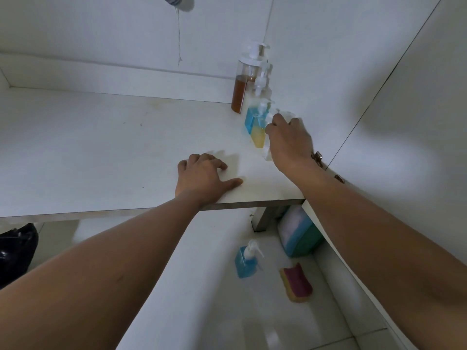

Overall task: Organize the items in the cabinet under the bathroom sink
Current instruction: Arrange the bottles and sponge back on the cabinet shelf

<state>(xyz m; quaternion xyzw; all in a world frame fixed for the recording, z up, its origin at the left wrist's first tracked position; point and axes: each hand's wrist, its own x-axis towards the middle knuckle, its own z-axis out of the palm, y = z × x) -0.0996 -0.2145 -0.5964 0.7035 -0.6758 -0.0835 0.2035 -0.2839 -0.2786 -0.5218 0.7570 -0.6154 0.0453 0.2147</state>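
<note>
Right hand (pixel 289 140) curls its grip over a clear bottle (pixel 283 117) on the shelf (pixel 101 147). Its fingers wrap the top of the bottle, which is mostly hidden behind the hand. Left hand (pixel 204 178) holds nothing. It lies flat on the shelf near the front edge, fingers bent a bit and thumb out to the side.

Bottles stand in a row along the right wall of the cabinet. At the back is a tall brown bottle (pixel 243 89) with a white pump. Next comes a small clear pump bottle (pixel 262 82). Then a blue bottle (pixel 254 120) and a yellow bottle (pixel 259 136), just beside the right hand.

Down on the floor (pixel 252 324), below the shelf, stands another blue pump bottle (pixel 245 261). Near it lies a red and yellow sponge (pixel 297 282). A teal box (pixel 299 233) sits partly under the shelf. A black bag (pixel 17 246) is at the far left.
</note>
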